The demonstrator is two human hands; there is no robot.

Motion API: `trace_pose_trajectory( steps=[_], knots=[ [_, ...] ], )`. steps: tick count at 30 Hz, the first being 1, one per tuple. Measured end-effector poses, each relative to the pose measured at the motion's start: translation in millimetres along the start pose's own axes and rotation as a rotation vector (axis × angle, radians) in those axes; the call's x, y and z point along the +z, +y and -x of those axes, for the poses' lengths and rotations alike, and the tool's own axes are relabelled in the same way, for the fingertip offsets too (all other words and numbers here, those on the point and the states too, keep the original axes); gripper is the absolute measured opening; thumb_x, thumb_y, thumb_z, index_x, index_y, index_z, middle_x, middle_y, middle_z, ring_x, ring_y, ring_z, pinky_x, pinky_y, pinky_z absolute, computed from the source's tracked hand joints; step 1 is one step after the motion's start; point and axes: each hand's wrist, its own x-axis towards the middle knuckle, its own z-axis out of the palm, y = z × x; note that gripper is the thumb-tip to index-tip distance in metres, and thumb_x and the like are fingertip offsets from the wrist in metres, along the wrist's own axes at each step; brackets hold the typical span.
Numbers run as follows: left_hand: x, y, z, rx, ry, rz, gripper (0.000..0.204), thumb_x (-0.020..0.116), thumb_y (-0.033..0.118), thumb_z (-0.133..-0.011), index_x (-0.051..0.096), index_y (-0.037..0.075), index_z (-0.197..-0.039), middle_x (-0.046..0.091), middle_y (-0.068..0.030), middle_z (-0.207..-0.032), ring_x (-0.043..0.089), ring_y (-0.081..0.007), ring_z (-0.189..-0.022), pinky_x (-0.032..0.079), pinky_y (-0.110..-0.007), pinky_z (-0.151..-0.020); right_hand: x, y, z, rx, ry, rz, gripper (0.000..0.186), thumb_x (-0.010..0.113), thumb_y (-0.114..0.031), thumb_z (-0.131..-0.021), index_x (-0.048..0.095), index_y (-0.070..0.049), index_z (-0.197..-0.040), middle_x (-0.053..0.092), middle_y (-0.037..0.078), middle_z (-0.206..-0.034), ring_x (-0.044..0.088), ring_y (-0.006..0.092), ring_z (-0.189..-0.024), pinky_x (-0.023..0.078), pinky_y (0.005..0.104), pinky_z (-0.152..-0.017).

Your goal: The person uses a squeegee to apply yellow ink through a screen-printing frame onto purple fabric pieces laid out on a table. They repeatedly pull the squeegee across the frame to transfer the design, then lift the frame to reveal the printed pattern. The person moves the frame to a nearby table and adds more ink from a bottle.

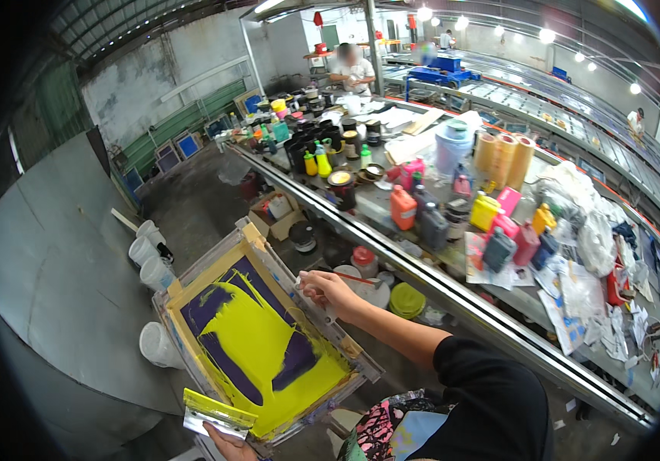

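Observation:
Low in front of me, my left hand [228, 444] grips a wide metal scoop coater [218, 415], its upper edge coated in yellow-green paste. Beside it stands a tilted screen-printing frame [178, 349] with a light wooden border. Yellow-green paste [257, 338] covers much of its mesh; dark purple mesh [244, 275] shows around the paste. At the frame's right edge, my right hand [327, 293] has its fingers closed, and a thin reddish stick [357, 277] sticks out from it. Its fingertips are partly hidden, and the stick's other end cannot be made out.
White buckets [156, 272] line the frame's left side, near a grey curved panel [61, 269]. To the right, a long metal-edged table [422, 288] carries bottles, jugs [403, 207], tape rolls [510, 163] and plastic bags. A yellow-green tub [406, 300] sits beneath. People work farther back.

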Motion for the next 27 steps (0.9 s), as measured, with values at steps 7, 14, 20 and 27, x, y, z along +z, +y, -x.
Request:
trace_pose_trajectory(
  steps=[7, 14, 20, 27],
  knots=[
    [67.5, -10.3, -212.1, -0.027, 0.020, 0.301, 0.060, 0.061, 0.045, -0.104, 0.050, 0.005, -0.148, 0.058, -0.0079, -0.144, 0.058, -0.0212, -0.127, 0.047, -0.035, -0.105, 29.3, 20.9, -196.2, -0.051, -0.004, 0.041, 0.030, 0.068, -0.036, -0.101, 0.069, -0.008, -0.094, 0.049, -0.007, -0.071, 0.040, 0.0033, -0.060, 0.029, 0.0229, -0.053],
    [158.9, 3.7, -395.6, -0.195, -0.075, 0.361, 0.063, 0.072, 0.038, -0.098, 0.051, 0.002, -0.146, 0.058, -0.0090, -0.146, 0.056, -0.0231, -0.132, 0.043, -0.041, -0.112, 28.8, 9.5, -332.0, -0.107, 0.184, 0.037, 0.030, 0.066, -0.038, -0.101, 0.066, -0.009, -0.097, 0.051, -0.005, -0.074, 0.041, 0.0031, -0.058, 0.031, 0.0212, -0.052],
    [243.7, 18.1, -555.4, -0.202, -0.088, 0.237, 0.068, 0.072, 0.040, -0.098, 0.050, 0.000, -0.147, 0.052, -0.0096, -0.152, 0.048, -0.0233, -0.140, 0.040, -0.040, -0.115, 31.5, 14.5, -465.0, -0.129, 0.303, -0.061, 0.030, 0.063, -0.039, -0.101, 0.060, -0.010, -0.094, 0.050, -0.005, -0.069, 0.037, 0.0055, -0.052, 0.027, 0.0237, -0.050],
    [330.8, 0.4, -736.1, -0.135, -0.135, 0.222, 0.058, 0.074, 0.039, -0.097, 0.059, 0.002, -0.139, 0.063, -0.0077, -0.138, 0.061, -0.0199, -0.122, 0.049, -0.037, -0.101, 37.4, 13.6, -681.6, -0.081, 0.301, -0.043, 0.027, 0.061, -0.038, -0.101, 0.063, -0.011, -0.099, 0.053, -0.004, -0.070, 0.038, 0.0074, -0.054, 0.030, 0.0254, -0.054]
  ],
)
